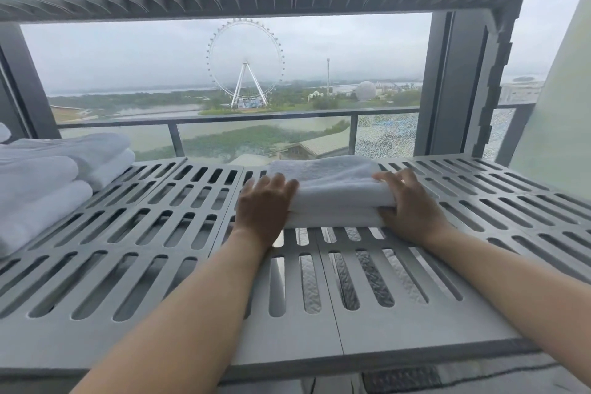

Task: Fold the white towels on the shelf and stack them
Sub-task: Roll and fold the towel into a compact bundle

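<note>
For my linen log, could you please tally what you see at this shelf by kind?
Folded towel between the hands: 1
Towel pile at left, its towels uncountable here: 1
Hands: 2
Total: 4
</note>
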A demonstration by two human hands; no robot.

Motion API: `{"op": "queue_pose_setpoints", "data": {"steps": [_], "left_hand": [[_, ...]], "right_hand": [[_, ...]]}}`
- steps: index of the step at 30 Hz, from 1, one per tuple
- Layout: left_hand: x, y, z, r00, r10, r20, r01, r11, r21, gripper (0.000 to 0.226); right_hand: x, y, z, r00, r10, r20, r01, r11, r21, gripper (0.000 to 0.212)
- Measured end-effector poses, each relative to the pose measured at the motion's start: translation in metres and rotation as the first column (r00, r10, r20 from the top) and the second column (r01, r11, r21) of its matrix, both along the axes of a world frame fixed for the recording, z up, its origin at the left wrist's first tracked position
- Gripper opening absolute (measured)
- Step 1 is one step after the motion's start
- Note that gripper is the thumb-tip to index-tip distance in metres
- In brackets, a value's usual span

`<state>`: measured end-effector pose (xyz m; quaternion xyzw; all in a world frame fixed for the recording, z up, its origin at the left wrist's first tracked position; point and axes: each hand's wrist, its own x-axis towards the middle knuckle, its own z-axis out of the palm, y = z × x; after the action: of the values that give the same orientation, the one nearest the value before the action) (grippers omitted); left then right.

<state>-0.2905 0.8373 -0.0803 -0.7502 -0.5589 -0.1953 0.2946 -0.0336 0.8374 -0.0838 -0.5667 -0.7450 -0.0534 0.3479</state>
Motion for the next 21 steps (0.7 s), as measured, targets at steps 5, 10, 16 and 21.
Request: {"op": "queue_pose_setpoints", "data": {"steps": [5, 10, 16, 21], "left_hand": [[-0.001, -0.002, -0.002, 0.997, 0.016, -0.078, -0.014, 1.0, 0.023, 0.037], [0.0, -0.003, 0.001, 0.998, -0.049, 0.033, 0.05, 0.998, -0.033, 0.034], [0.013, -0.013, 0.009, 0.983, -0.091, 0.162, 0.102, 0.993, -0.06, 0.039], [0.04, 0.003, 0.033, 0.922, -0.124, 0.366, 0.247, 0.918, -0.31, 0.048]], "right_hand": [[0.002, 0.002, -0.002, 0.991, -0.117, 0.065, 0.119, 0.993, -0.026, 0.043], [0.009, 0.003, 0.002, 0.988, 0.067, 0.139, -0.075, 0.996, 0.051, 0.051], [0.006, -0.001, 0.019, 0.963, 0.267, -0.023, -0.268, 0.956, -0.12, 0.067], [-0.006, 0.023, 0.044, 0.969, 0.217, -0.115, -0.243, 0.915, -0.322, 0.051]]}}
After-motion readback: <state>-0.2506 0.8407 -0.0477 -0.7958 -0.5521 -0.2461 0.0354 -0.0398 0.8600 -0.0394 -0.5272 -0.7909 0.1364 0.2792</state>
